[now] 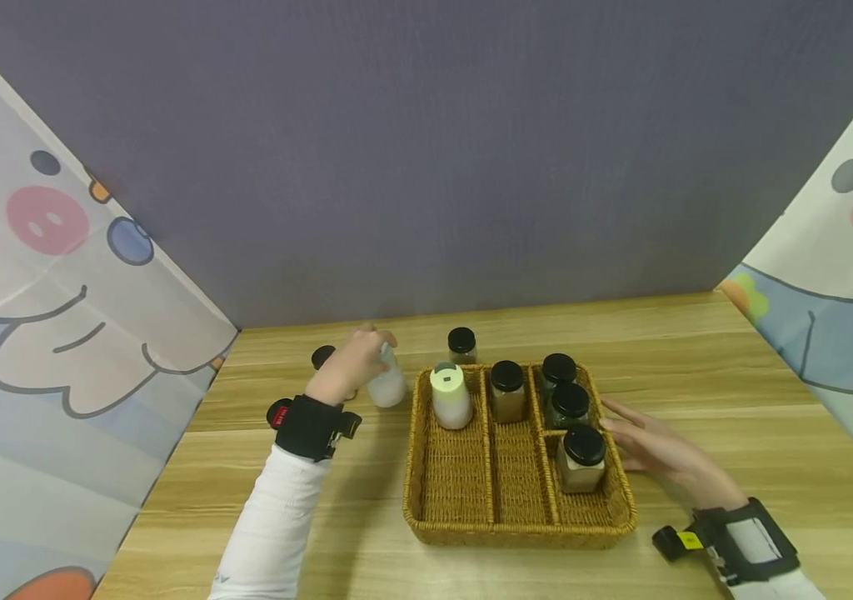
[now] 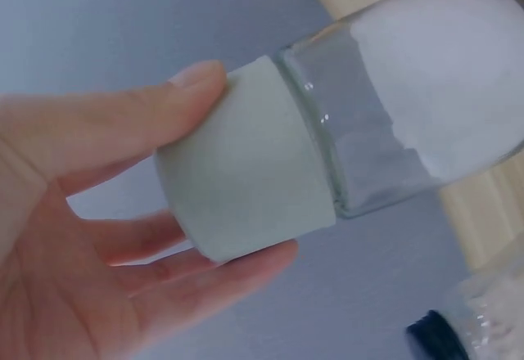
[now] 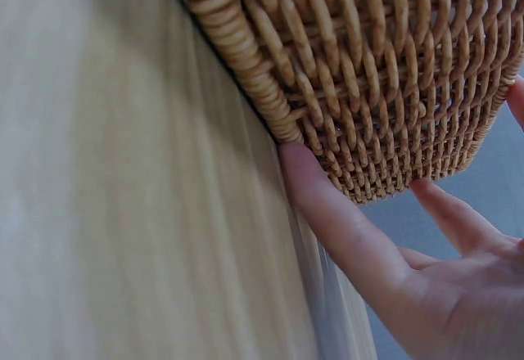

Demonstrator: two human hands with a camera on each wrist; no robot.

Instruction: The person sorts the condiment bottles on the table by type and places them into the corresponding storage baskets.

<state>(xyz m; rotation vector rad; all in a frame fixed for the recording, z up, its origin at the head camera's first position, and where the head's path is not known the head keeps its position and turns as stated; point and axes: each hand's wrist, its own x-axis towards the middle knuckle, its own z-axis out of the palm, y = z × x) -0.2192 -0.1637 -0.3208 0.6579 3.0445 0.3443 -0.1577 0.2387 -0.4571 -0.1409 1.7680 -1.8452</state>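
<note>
My left hand [image 1: 351, 367] pinches the pale lid [image 2: 254, 159] of a rounded glass jar [image 1: 387, 387] partly filled with white contents. The thumb lies on one side of the lid, the fingers on the other. This jar is left of the divided wicker basket [image 1: 490, 527], tilted a little. With outstretched fingers, my right hand [image 1: 666, 457] touches the basket's right outer wall [image 3: 393, 74], its thumb low near the tabletop. Inside, a similar pale-lidded jar [image 1: 451, 404] stands back left, a black-lidded jar [image 1: 509, 400] back middle, and several more black-lidded jars [image 1: 582, 467] on the right.
Behind the basket stands a small black-lidded jar [image 1: 462, 343]. Another black lid [image 1: 323, 357] shows beyond my left hand, its jar mostly hidden. A grey panel [image 1: 471, 167] rises along the wooden table's [image 1: 711, 367] back edge, with cartoon-printed sheets [image 1: 44, 333] at both sides.
</note>
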